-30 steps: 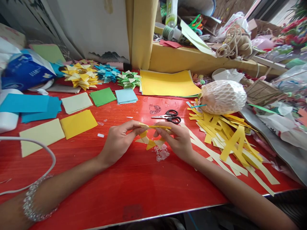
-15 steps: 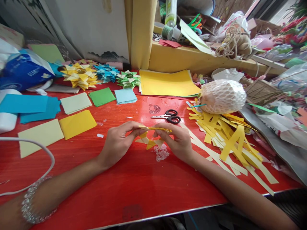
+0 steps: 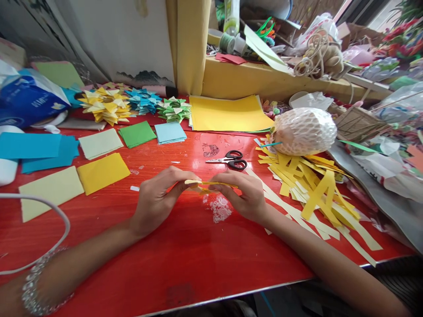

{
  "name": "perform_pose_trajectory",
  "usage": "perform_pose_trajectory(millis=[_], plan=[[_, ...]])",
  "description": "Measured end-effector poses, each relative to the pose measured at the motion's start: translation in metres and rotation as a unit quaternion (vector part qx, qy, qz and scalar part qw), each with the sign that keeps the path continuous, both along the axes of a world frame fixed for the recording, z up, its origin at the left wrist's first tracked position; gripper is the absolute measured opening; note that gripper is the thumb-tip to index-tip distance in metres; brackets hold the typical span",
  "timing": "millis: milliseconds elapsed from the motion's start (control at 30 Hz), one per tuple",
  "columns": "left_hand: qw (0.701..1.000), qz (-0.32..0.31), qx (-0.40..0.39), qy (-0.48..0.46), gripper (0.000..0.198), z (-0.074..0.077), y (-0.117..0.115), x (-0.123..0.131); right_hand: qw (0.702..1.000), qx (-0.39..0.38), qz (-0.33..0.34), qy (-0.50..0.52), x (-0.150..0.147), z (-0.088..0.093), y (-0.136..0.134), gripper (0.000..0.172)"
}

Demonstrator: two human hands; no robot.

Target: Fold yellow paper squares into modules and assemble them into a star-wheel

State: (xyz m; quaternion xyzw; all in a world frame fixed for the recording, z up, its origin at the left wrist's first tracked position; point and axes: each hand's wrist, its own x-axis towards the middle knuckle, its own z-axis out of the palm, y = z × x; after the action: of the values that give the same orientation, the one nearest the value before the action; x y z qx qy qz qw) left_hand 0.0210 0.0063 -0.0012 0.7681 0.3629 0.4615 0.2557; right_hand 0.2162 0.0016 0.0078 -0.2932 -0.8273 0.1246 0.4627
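Between my two hands, above the red table [image 3: 185, 255], is a folded yellow and cream paper piece [image 3: 205, 183]. My left hand [image 3: 158, 198] pinches its left end between thumb and fingers. At the right end, my right hand [image 3: 246, 193] is closed on the same paper. Parts of the folds are hidden behind my fingers. Just beyond the hands lie small black-handled scissors [image 3: 231, 160], slightly apart. A whitish patch of scraps [image 3: 220, 208] is on the table below the paper.
Cut yellow and cream strips [image 3: 304, 185] spread at the right beside a net-wrapped bundle [image 3: 304, 131]. Yellow sheets [image 3: 228, 113] and folded paper stars [image 3: 105, 105] line the back. Paper stacks [image 3: 104, 173] lie left, near a white cable [image 3: 64, 220].
The folded paper has turned in my hands, so its hanging yellow points show less and its left end looks wider. My left hand has shifted slightly left; both hands keep hold.
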Motion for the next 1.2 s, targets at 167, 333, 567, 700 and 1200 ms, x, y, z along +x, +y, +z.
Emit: perform_pose_trajectory(millis=[167,333,567,700,1200], plan=[[1.0,0.004,0.005,-0.002,0.011,-0.0014,0.0004,-0.0008,1.0,0.0,0.004,-0.002,0.0004,0.0007,0.0,0.012],[0.999,-0.016,0.033,-0.001,0.014,-0.0022,-0.0004,-0.0011,1.0,0.004,0.004,-0.011,0.0002,0.0009,-0.0002,0.011],[0.999,-0.018,0.044,0.01,0.015,-0.0019,-0.0008,-0.0007,1.0,0.003,0.001,-0.006,-0.0001,0.0005,0.0,0.01],[0.999,-0.017,0.041,0.013,0.014,-0.0025,-0.0013,-0.0006,1.0,0.009,0.006,0.011,-0.0002,0.0002,-0.0001,0.009],[1.0,-0.009,0.022,0.015,0.012,-0.0005,-0.0023,-0.0001,1.0,0.0,-0.013,0.014,-0.0005,-0.002,-0.003,0.01]])
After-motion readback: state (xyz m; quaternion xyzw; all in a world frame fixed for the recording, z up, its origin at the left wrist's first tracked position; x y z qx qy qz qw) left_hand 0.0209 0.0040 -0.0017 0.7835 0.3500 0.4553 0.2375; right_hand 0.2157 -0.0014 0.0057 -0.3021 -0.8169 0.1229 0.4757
